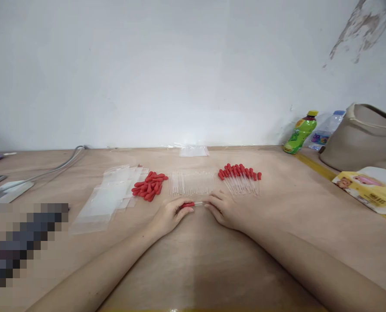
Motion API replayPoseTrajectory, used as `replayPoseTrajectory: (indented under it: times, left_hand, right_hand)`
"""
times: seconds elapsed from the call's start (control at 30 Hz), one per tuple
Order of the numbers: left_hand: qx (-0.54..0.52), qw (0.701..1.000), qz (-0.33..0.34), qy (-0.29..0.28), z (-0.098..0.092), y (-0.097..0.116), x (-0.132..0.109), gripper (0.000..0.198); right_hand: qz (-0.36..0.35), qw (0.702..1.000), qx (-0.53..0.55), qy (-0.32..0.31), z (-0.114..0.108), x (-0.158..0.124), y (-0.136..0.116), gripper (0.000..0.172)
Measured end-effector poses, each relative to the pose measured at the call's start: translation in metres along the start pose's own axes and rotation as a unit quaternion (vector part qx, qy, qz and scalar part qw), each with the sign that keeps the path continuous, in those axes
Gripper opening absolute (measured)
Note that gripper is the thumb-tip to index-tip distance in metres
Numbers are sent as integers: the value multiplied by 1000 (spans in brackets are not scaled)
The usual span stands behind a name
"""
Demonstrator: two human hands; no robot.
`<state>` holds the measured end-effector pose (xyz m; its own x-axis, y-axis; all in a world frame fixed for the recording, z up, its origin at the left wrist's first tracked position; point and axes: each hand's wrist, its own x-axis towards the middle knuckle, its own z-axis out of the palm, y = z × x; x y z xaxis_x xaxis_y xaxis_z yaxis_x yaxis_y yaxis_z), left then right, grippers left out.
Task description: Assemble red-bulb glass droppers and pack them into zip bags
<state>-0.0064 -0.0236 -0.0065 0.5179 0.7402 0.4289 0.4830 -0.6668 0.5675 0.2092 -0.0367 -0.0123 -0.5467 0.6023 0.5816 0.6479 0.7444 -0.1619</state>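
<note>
Between finger and thumb, my left hand (pixel 172 213) pinches a red rubber bulb (pixel 189 204). A clear glass dropper tube (pixel 198 203) meets the bulb's open end, its other end gripped by the closed fingers of my right hand (pixel 223 209). Just beyond my hands lies a row of bare glass tubes (pixel 192 183). A pile of loose red bulbs (pixel 150 186) is to the left of that row. Assembled droppers with red bulbs (pixel 241 177) lie fanned out on the right, close to my right hand.
Clear plastic bags (pixel 105 201) overlap on the left of the table. At the right stand a green bottle (pixel 301 133), a clear bottle (pixel 325 131) and a beige bag (pixel 363 138), with a yellow-and-white packet (pixel 366 190) before them. A grey cable (pixel 54 168) runs along the left.
</note>
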Motion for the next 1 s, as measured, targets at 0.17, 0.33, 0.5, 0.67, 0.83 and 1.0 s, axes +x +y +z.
replayPoseTrajectory:
  times: [0.17,0.33,0.5,0.67,0.83,1.0]
  left_hand:
    - [-33,999,-36,-7,-1,-3,-1,18]
    - [-45,996,-65,-31,2,-5,-3,20]
    - [-33,997,-56,-50,2,-5,-4,21]
    - [-17,997,-54,-52,2,-5,-4,21]
    - [-7,998,-34,-55,2,-6,-2,20]
    - [-1,999,-22,-38,0,-2,1,18]
  right_hand:
    - [48,995,89,0,-6,-1,1,12]
    - [17,997,78,17,-1,-1,1,14]
    - [8,998,57,5,1,1,-1,16]
    - [13,999,41,-3,6,2,-4,18]
    - [9,999,28,-24,10,3,-2,20]
    - [34,998,24,-47,8,5,-3,18]
